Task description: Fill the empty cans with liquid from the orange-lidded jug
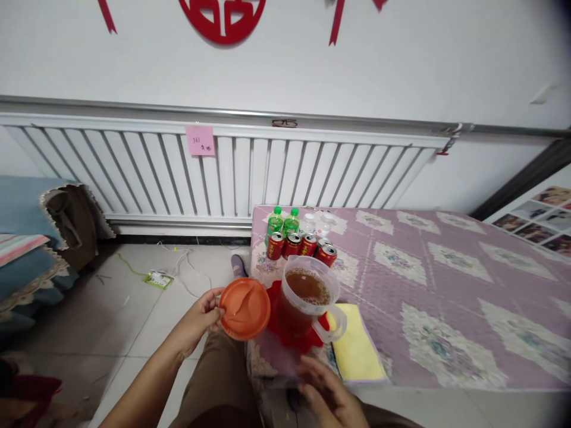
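My left hand pinches the edge of a round orange lid, held beside the pitcher over the table's left edge. The translucent plastic pitcher stands upright and uncovered on a red mat; brown liquid with some froth fills much of it. Its handle points toward the lower right. Slightly blurred, my right hand is below the pitcher at the near table edge, fingers apart and holding nothing. A folded yellow cloth lies to the right of the mat.
Behind the pitcher stand several red cans, green-capped bottles and clear bottles. A purple patterned cover spreads over the table. A white radiator lines the wall. On the floor at left lies a power strip with cords.
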`<action>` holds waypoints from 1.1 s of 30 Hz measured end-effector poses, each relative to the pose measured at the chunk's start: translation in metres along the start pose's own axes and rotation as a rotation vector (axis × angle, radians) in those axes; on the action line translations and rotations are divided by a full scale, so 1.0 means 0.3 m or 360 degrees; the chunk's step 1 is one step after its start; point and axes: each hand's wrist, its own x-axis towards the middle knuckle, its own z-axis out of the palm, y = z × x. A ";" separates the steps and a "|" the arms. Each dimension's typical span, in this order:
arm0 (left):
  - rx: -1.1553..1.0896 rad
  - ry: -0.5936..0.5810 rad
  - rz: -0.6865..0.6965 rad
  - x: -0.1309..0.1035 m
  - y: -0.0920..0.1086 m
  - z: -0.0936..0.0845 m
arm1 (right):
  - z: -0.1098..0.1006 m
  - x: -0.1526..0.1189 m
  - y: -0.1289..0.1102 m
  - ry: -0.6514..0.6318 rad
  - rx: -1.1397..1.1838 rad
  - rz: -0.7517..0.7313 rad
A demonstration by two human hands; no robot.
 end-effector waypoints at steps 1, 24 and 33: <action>-0.0002 -0.0066 -0.0017 -0.033 0.000 0.002 | 0.032 0.001 0.008 -0.0084 0.0003 -0.0028; 0.0003 -0.0669 0.0368 -0.076 0.072 0.304 | -0.126 -0.060 -0.258 0.0099 0.0745 0.0268; 0.0122 -0.0276 0.0586 0.082 0.082 0.350 | -0.249 0.088 -0.471 0.0335 0.0072 -0.0299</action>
